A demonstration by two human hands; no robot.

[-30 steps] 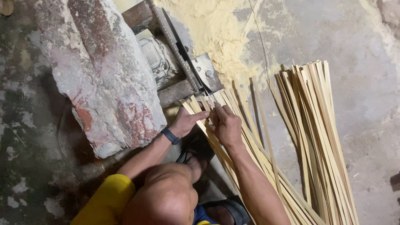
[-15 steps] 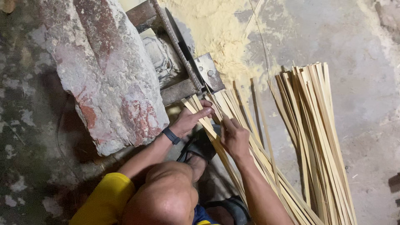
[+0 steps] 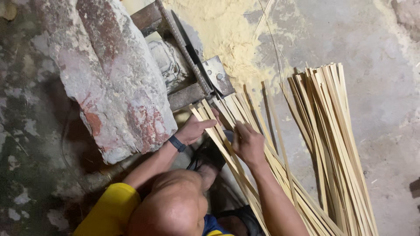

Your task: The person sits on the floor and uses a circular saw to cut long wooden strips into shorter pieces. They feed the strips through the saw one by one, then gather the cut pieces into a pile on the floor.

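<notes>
Where fingers (image 3: 238, 131) press: bamboo strips (image 3: 227, 111) underneath.

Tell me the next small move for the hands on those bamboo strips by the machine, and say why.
Probably ease the strip forward toward the metal plate. The left hand and right hand both rest on the fanned bamboo strips, whose front ends lie just short of the machine. Sawdust lies beyond it, and the loose bundle is untouched.

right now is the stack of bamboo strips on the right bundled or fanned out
Fanned out: the loose bamboo strips spread apart at their far ends on the concrete floor, with no tie visible.
</notes>
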